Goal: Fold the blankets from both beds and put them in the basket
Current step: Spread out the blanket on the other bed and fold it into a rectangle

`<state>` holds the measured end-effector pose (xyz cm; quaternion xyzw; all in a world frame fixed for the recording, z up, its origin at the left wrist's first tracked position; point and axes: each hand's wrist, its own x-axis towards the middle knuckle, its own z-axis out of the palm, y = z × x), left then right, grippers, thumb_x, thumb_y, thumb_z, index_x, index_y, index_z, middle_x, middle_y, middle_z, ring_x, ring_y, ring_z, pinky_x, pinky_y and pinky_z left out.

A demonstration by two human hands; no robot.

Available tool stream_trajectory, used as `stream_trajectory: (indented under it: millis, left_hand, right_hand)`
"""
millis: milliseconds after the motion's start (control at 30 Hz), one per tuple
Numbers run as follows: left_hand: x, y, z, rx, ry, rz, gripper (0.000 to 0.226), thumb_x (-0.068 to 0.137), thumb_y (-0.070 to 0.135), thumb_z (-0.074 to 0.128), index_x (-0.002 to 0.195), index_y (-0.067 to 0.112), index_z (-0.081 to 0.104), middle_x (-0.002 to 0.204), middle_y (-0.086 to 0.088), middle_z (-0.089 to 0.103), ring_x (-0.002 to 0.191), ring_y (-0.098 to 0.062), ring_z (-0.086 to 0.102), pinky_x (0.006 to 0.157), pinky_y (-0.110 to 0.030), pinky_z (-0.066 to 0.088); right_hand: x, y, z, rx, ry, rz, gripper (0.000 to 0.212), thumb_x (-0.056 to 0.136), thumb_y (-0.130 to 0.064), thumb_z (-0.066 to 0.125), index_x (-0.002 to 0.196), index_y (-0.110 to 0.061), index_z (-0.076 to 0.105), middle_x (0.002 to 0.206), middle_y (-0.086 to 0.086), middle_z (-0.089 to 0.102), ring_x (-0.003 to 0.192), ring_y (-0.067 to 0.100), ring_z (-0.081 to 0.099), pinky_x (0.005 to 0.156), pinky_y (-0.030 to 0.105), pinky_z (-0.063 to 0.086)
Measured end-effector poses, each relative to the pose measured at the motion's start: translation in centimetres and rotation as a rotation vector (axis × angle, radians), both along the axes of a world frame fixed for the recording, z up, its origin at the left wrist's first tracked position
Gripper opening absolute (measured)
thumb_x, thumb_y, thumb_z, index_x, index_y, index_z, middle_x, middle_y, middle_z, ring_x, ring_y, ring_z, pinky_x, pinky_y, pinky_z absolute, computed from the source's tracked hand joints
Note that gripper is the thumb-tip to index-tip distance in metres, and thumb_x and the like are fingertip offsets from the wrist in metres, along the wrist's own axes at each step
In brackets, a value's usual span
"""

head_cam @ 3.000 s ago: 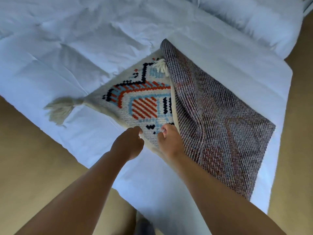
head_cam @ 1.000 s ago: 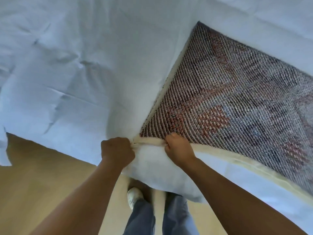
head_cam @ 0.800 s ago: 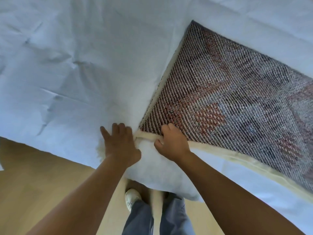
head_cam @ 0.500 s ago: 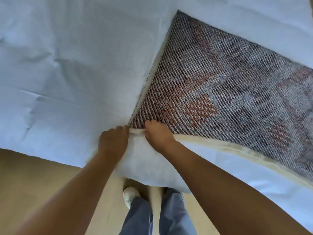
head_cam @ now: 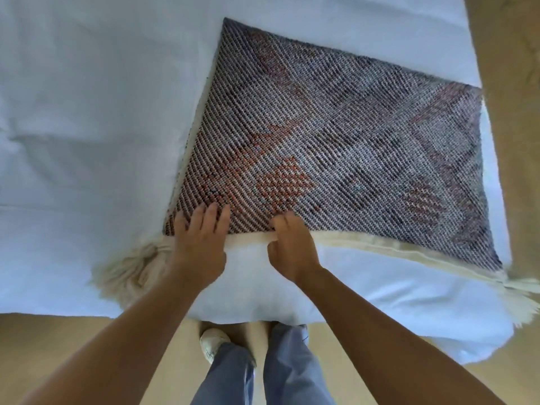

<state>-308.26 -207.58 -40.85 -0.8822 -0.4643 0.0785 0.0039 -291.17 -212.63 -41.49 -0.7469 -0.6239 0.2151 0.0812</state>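
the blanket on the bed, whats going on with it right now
A person stands at the edge of a white bed folding a woven blanket, which lies folded over with its muted reverse side up. The left hand lies flat, fingers spread, on the near corner beside a cream tassel. The right hand pinches the cream near edge. No basket is in view, so the blanket is not yet put away.

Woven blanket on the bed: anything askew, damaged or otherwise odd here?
Nothing damaged. The blanket lies folded, dull reverse side up, skewed to the bed's near edge. Its right corner tassel overhangs the bed. The left hand presses flat; the right hand pinches the cream hem.
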Motion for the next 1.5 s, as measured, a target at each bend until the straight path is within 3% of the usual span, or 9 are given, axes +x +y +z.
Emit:
stream_trajectory:
  millis: [133, 300, 567, 733, 833, 967, 1133, 1333, 1500]
  left_hand:
    - [7.8, -1.7, -0.3, -0.016, -0.070, -0.232, 0.027, 0.061, 0.020, 0.077, 0.085, 0.018, 0.066, 0.079, -0.001, 0.063, 0.071, -0.021, 0.061, 0.062, -0.033, 0.048]
    - [14.5, -2.9, -1.6, -0.166, 0.050, -0.261, 0.026, 0.089, 0.013, 0.044, 0.116, 0.015, 0.046, 0.111, -0.004, 0.053, 0.101, -0.025, 0.051, 0.083, -0.037, 0.037]
    - [15.3, -2.6, -2.3, -0.381, 0.226, -0.231, 0.023, 0.087, 0.023, 0.045, 0.107, 0.016, 0.053, 0.103, -0.001, 0.065, 0.096, -0.022, 0.061, 0.078, -0.030, 0.041]
    - [23.3, -1.9, -0.6, -0.474, -0.014, -0.184, 0.019, 0.079, 0.037, 0.049, 0.077, 0.020, 0.042, 0.080, 0.000, 0.062, 0.078, -0.024, 0.061, 0.063, -0.028, 0.038]
    - [30.6, -1.8, 0.3, -0.459, -0.098, -0.212, 0.017, 0.087, 0.032, 0.043, 0.078, 0.018, 0.041, 0.072, 0.002, 0.051, 0.076, -0.023, 0.058, 0.071, -0.033, 0.040]
    - [40.6, -2.3, 0.4, -0.513, -0.164, -0.271, 0.014, 0.094, 0.016, 0.043, 0.092, 0.012, 0.056, 0.088, -0.003, 0.063, 0.076, -0.018, 0.055, 0.075, -0.035, 0.048]
    - [51.3, -3.9, 0.7, -0.589, -0.157, -0.276, 0.022, 0.099, 0.020, 0.039, 0.103, 0.006, 0.056, 0.098, -0.011, 0.062, 0.089, -0.029, 0.060, 0.078, -0.042, 0.050]
    - [59.2, -7.1, -1.4, -0.591, -0.087, -0.019, 0.076, 0.085, 0.057, 0.051, 0.135, 0.002, 0.032, 0.136, -0.017, 0.036, 0.126, -0.033, 0.033, 0.098, -0.047, 0.037]
    - [61.0, -7.7, -2.7, -0.559, -0.015, 0.145, 0.090, 0.073, 0.049, 0.068, 0.137, 0.006, 0.022, 0.139, -0.015, 0.027, 0.127, -0.033, 0.028, 0.096, -0.045, 0.037]
  right_hand:
    - [8.8, -4.6, -0.2, -0.128, -0.245, -0.116, 0.029, 0.068, -0.005, 0.057, 0.098, -0.003, 0.057, 0.101, 0.017, 0.054, 0.096, 0.034, 0.050, 0.081, 0.040, 0.041]
    - [13.9, -5.4, -0.7, -0.052, -0.271, -0.045, 0.019, 0.059, -0.002, 0.072, 0.074, -0.002, 0.060, 0.074, 0.018, 0.060, 0.070, 0.036, 0.059, 0.063, 0.039, 0.050]
    - [14.4, -5.3, -1.9, -0.290, -0.017, 0.161, 0.027, 0.082, -0.006, 0.047, 0.108, -0.007, 0.054, 0.110, 0.011, 0.055, 0.108, 0.029, 0.047, 0.081, 0.032, 0.041]
    - [20.4, -4.9, -0.5, -0.098, 0.311, -0.181, 0.020, 0.081, -0.013, 0.056, 0.098, -0.002, 0.059, 0.101, 0.014, 0.057, 0.098, 0.029, 0.052, 0.079, 0.034, 0.043]
    - [27.3, -6.0, -0.2, 0.001, 0.240, -0.483, 0.022, 0.083, -0.010, 0.055, 0.102, 0.000, 0.060, 0.111, 0.021, 0.053, 0.103, 0.033, 0.049, 0.084, 0.035, 0.042]
    - [36.8, -8.7, -0.8, -0.040, 0.122, -0.884, 0.041, 0.082, -0.020, 0.061, 0.118, -0.002, 0.053, 0.122, 0.023, 0.048, 0.113, 0.036, 0.043, 0.094, 0.039, 0.035]
    - [41.9, -12.1, -1.9, -0.169, 0.211, -1.146, 0.057, 0.080, -0.039, 0.064, 0.123, -0.007, 0.045, 0.125, 0.019, 0.047, 0.116, 0.037, 0.043, 0.094, 0.044, 0.038]
    - [41.7, -12.7, -2.5, -0.192, 0.437, -1.152, 0.029, 0.083, -0.040, 0.055, 0.088, -0.013, 0.044, 0.082, 0.006, 0.060, 0.085, 0.034, 0.060, 0.065, 0.033, 0.042]
    - [39.9, -11.9, -1.6, -0.145, 0.432, -1.094, 0.017, 0.087, -0.031, 0.046, 0.088, -0.016, 0.040, 0.090, 0.009, 0.064, 0.083, 0.034, 0.058, 0.068, 0.036, 0.042]
